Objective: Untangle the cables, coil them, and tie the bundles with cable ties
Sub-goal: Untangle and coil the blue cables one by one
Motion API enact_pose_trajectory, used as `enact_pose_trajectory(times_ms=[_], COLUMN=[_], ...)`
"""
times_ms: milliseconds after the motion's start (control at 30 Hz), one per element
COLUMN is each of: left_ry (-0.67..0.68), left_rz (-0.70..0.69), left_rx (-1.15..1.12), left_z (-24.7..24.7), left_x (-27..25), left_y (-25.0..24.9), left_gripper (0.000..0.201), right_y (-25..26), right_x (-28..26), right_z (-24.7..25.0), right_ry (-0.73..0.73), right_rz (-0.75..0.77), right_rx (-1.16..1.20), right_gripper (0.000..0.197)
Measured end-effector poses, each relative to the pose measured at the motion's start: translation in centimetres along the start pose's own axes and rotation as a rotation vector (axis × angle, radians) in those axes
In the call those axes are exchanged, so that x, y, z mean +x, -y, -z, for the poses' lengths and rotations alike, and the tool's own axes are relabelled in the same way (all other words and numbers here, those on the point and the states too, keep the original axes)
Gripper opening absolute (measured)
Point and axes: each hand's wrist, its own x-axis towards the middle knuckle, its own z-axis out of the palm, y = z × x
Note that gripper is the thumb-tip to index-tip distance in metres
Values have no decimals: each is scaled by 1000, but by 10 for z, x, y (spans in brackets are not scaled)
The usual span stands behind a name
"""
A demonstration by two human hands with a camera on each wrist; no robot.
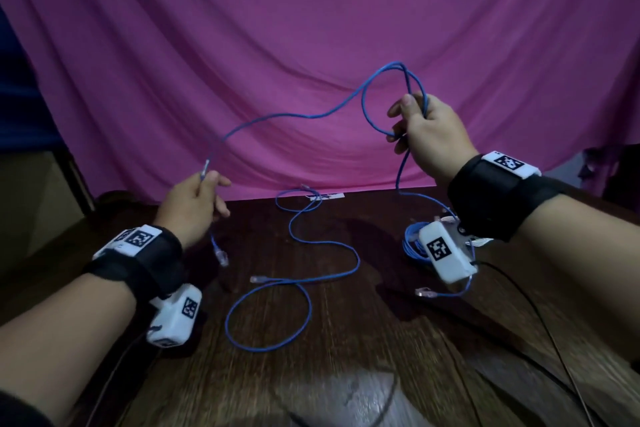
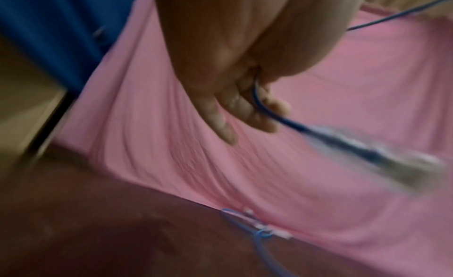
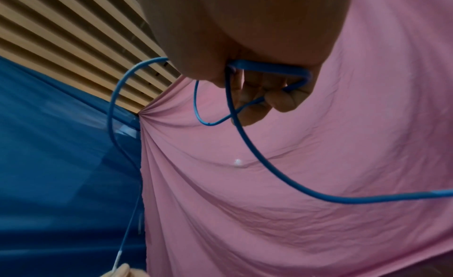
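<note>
both hands are raised above the table (image 1: 346, 340), a blue cable (image 1: 294, 116) strung between them in the air. the right hand (image 1: 429, 135) has its fingers curled round a few loops of it, and the left hand (image 1: 194, 204) pinches it near one end, the plug (image 1: 221, 256) dangling below. a second cable (image 1: 311, 274) lies loose on the table, and a coiled bundle (image 1: 412, 243) sits under the right wrist.
</note>
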Motion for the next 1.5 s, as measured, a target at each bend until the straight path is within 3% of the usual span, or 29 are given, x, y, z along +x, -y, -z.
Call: enact_pose_trajectory(times_ms=[133, 333, 400, 467, 567, 633, 700, 800, 867, 967, 1033, 1100, 1167, 1367, 1500], left_ry=[-150, 36, 48, 56, 5, -56, -89, -68, -24, 52, 112, 186, 215, -79, -33], left_rz=[36, 150, 187, 234, 342, 394, 422, 452, 453, 442, 445, 467, 501, 538, 444], left_rx=[-255, -535, -596, -646, -734, -798, -883, -1044, -1069, -976, -927, -936, -1002, -1016, -749], left_z=[0, -6, -7, -7, -10, -14, -20, -40, -56, -74, -80, -81, -78, -68, -73], left_x=[1, -16, -22, -27, -36, -44, -53, -70, -82, -100, -110, -118, -117, -83, -73], left_y=[-29, -71, -79, -82, -83, -81, -82, -85, -89, -97, -100, -100, -99, -87, -76], left_gripper=[34, 28, 25, 23, 19, 18, 19, 20, 18, 17, 18, 18, 16, 21, 24], right_y=[-4, 3, 3, -2, -11, -16, -21, -24, -22, -19, -16, -13, -14, -22, -23], right_x=[-3, -3, -7, -18, -39, -51, -69, -107, -129, -137, -132, -129, -125, -109, -98], right_z=[-5, -7, -9, -9, -4, -4, -9, -31, -52, -77, -79, -76, -74, -68, -67], right_ry=[-9, 29, 217, 519, 922, 1107, 1178, 1101, 883, 455, 297, 314, 313, 243, 271], right_rz=[-34, -141, -214, -233, -232, -307, -354, -379, -376, -344, -382, -453, -488, -414, -227], right_rx=[101, 166, -12, -457, -903, -899, -643, -115, 123, 226, 357, 529, 542, 327, 101], right_gripper=[28, 29, 41, 66, 73, 71, 58, 43, 45, 39, 31, 26, 19, 20, 15])
